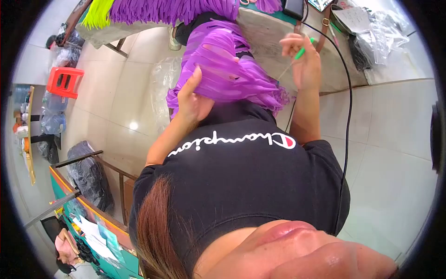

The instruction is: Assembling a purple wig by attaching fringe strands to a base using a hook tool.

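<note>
A purple piece of long fringe-like strips (218, 69) drapes over my lap. My left hand (197, 100) supports it from the left, the thumb raised outside and most of the fingers covered by the strips. My right hand (304, 60), raised to the right of the piece, grips a green-handled tool (305, 49). From the handle a thin metal shaft points down and left toward the purple strips, its tip too fine to make out. The right fingers are bent around the handle, apart from the strips.
Ahead stands a table (265, 37) with more purple fringe (162, 10) and yellow-green fringe (97, 13) hanging over its edge. A black cable (349, 93) runs down at my right. A red stool (65, 83) stands at left, near a green-topped table (69, 204) with papers.
</note>
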Demonstrator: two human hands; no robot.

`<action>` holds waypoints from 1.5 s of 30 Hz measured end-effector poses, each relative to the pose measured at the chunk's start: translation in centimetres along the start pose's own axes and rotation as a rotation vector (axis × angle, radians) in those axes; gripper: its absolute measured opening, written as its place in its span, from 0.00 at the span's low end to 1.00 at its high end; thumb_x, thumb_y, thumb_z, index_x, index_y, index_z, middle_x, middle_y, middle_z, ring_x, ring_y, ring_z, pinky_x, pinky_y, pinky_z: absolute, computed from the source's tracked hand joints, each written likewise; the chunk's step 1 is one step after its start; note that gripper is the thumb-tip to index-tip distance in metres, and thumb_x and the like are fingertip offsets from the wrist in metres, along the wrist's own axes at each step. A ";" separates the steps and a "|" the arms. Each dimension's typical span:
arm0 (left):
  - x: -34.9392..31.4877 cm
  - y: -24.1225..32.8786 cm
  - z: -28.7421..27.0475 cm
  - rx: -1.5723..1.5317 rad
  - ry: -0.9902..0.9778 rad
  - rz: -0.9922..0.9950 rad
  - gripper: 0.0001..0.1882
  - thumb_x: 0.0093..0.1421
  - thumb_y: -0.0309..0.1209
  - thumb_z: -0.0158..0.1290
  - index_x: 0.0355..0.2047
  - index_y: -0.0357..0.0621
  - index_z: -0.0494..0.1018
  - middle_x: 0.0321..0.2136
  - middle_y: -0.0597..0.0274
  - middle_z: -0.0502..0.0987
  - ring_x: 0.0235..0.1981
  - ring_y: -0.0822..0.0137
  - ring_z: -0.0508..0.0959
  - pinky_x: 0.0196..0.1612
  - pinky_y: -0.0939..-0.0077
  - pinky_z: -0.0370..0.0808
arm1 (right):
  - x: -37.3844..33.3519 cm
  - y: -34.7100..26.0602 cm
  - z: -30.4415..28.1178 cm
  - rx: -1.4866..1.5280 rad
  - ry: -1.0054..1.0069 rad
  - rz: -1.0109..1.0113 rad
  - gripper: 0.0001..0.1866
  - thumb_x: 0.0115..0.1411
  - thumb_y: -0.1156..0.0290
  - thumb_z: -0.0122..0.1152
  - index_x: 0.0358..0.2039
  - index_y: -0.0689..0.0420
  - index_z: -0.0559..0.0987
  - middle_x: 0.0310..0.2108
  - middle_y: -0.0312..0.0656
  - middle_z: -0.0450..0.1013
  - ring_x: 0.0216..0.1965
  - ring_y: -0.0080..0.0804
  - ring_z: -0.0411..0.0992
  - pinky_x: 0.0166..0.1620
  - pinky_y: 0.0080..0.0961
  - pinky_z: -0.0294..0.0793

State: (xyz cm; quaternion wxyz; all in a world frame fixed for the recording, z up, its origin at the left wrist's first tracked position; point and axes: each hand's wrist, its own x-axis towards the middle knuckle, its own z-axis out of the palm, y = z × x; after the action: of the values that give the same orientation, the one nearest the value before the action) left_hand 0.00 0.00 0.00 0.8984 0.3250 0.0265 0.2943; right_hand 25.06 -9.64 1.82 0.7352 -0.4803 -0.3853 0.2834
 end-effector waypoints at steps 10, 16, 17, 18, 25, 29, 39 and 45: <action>-0.2 0.9 -0.2 0.438 0.207 0.093 0.22 0.57 0.28 0.57 0.52 0.37 0.67 0.49 0.56 0.72 0.51 0.63 0.72 0.55 0.66 0.67 | -1.8 2.3 10.5 0.077 0.014 -0.304 0.14 0.68 0.60 0.44 0.37 0.60 0.68 0.26 0.42 0.70 0.28 0.28 0.71 0.35 0.26 0.72; -0.3 2.0 0.5 1.571 -0.218 0.041 0.33 0.50 0.41 0.64 0.53 0.39 0.67 0.48 0.50 0.72 0.51 0.55 0.71 0.54 0.65 0.66 | -2.0 4.5 10.7 -0.049 -0.096 -0.224 0.04 0.66 0.73 0.49 0.37 0.58 0.66 0.37 0.41 0.68 0.39 0.23 0.66 0.45 0.21 0.67; -0.3 2.2 0.5 1.579 -0.165 0.018 0.36 0.49 0.43 0.64 0.54 0.39 0.65 0.50 0.50 0.70 0.53 0.54 0.69 0.55 0.64 0.65 | -1.9 4.6 10.6 -0.054 -0.092 -0.228 0.04 0.66 0.73 0.49 0.37 0.58 0.66 0.37 0.41 0.68 0.39 0.23 0.66 0.45 0.21 0.67; -0.4 2.5 0.4 1.588 -0.109 -0.005 0.38 0.49 0.44 0.65 0.55 0.39 0.64 0.52 0.50 0.69 0.55 0.54 0.68 0.56 0.63 0.64 | -1.8 4.7 10.7 -0.058 -0.113 -0.229 0.05 0.63 0.77 0.52 0.36 0.58 0.65 0.36 0.39 0.67 0.39 0.22 0.65 0.45 0.19 0.66; -1.2 4.6 0.3 1.500 -0.235 -0.119 0.45 0.46 0.43 0.66 0.59 0.36 0.58 0.58 0.51 0.63 0.61 0.55 0.61 0.62 0.61 0.57 | -1.1 3.0 10.1 -0.124 -0.111 -0.286 0.15 0.55 0.83 0.60 0.27 0.55 0.62 0.29 0.34 0.58 0.31 0.21 0.56 0.37 0.15 0.60; -1.4 4.4 -0.1 0.613 -0.180 0.017 0.47 0.50 0.42 0.62 0.63 0.32 0.49 0.62 0.50 0.56 0.64 0.56 0.56 0.65 0.59 0.52 | -1.3 2.6 9.9 -0.031 -0.134 -0.341 0.16 0.54 0.83 0.62 0.26 0.54 0.61 0.29 0.35 0.59 0.32 0.22 0.57 0.37 0.15 0.60; 1.0 1.6 -2.2 -0.561 0.100 -0.328 0.28 0.63 0.40 0.50 0.58 0.38 0.59 0.54 0.50 0.68 0.56 0.58 0.68 0.62 0.54 0.60 | -1.3 2.1 9.6 -0.178 -0.252 -0.361 0.13 0.52 0.83 0.63 0.29 0.57 0.67 0.33 0.39 0.67 0.36 0.24 0.65 0.42 0.19 0.65; 0.8 1.6 -0.5 0.012 0.412 -0.182 0.24 0.59 0.29 0.55 0.54 0.37 0.64 0.49 0.54 0.72 0.51 0.61 0.73 0.55 0.63 0.69 | -1.6 1.1 9.8 -0.456 -0.253 -0.452 0.12 0.59 0.77 0.57 0.44 0.63 0.76 0.43 0.43 0.74 0.40 0.26 0.71 0.46 0.23 0.70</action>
State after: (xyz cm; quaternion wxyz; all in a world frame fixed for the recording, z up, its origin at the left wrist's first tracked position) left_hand -0.30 1.70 0.63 0.8948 0.2594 0.2404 0.2723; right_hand 15.91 -5.66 2.68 0.5997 -0.4957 -0.6235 0.0773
